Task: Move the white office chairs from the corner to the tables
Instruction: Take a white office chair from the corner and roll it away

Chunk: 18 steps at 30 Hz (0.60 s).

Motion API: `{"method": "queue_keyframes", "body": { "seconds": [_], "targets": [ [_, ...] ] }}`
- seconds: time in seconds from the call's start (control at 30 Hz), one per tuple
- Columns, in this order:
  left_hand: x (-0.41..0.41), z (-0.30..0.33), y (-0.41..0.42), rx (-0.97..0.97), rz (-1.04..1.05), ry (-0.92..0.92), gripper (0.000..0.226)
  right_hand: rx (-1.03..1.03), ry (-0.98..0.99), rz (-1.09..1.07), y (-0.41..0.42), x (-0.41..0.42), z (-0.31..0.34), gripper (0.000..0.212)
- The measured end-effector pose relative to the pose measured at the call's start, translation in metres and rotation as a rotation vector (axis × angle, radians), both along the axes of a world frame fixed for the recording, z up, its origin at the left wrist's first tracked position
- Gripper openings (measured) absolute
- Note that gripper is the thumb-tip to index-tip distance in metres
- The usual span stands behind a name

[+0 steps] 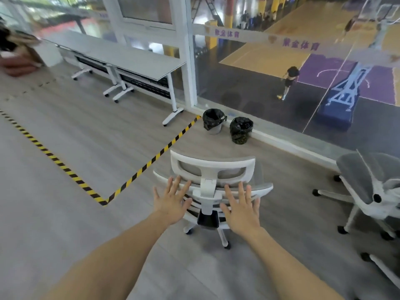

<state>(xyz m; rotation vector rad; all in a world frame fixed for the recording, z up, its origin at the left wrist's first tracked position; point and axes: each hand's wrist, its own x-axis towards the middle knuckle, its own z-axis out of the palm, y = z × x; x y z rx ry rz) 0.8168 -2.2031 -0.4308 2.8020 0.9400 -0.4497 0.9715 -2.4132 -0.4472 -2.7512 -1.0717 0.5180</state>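
While both arms reached forward, left hand [171, 203] and right hand [242, 210] were spread flat, holding nothing, at the back of one white chair [213, 169]; tables [121, 55] stood well apart by the window.

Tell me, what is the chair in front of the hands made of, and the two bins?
Chair: the frame looks like smooth white plastic, and the back like grey mesh fabric, since it shows a fine weave. Two bins: lined with shiny, crinkled black plastic bags; the left bin's grey body is probably plastic, but it is hard to tell.
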Motion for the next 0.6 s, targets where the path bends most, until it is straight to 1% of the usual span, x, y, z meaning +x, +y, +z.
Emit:
{"method": "queue_keyframes", "body": {
  "seconds": [0.17, 0.6],
  "targets": [
    [-0.054, -0.003, 0.057, -0.027, 0.086, -0.058, 0.063, -0.009, 0.035, 0.083, 0.072, -0.035, 0.005, 0.065],
    [-0.222, -0.013, 0.247, -0.055, 0.372, -0.153, 0.067, -0.114, -0.025, 0.371, 0.327, -0.149, 0.02, 0.064]
  ]
}}
